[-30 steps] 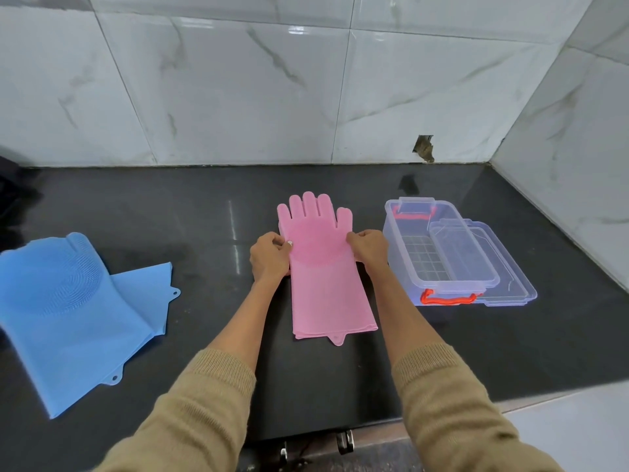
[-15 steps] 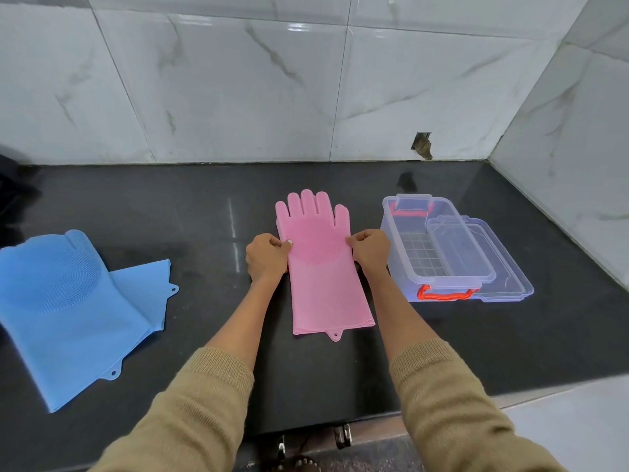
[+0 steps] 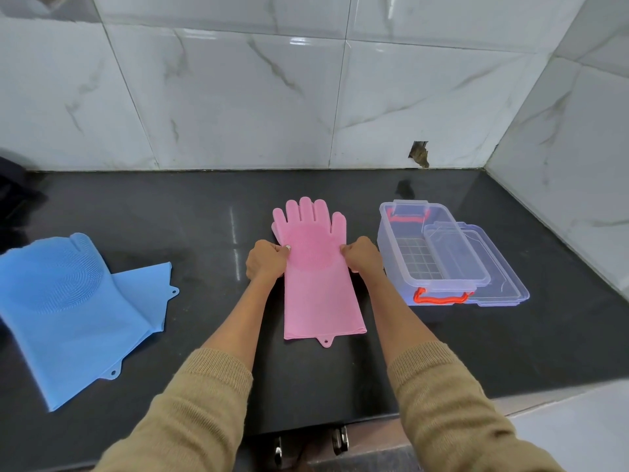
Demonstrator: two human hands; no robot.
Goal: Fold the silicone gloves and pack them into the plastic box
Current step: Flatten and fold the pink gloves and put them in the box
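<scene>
Pink silicone gloves (image 3: 320, 277), seemingly two stacked as one with doubled edges at the cuff, are laid flat on the black stone counter (image 3: 442, 352), fingers pointing toward the tiled wall (image 3: 238, 107) and the cuff with its small hanging tab nearest the viewer. The stack is pinched at its left edge by the left hand (image 3: 267, 260), fingers curled and thumb pressed onto the bristled palm area. The opposite edge, at the same height, is gripped in the same curled manner by the right hand (image 3: 362, 255). Both forearms are covered by tan knitted sleeves (image 3: 452, 403). Just to the right of the right hand, the clear plastic box (image 3: 401, 247) is seen standing open, with red handles at its near and far ends. A clear lid (image 3: 503, 287) is propped partly over the box's right side, and its inside appears to hold no gloves. Well apart at the left of the counter, blue silicone gloves (image 3: 68, 308) are spread flat, overlapping one another
</scene>
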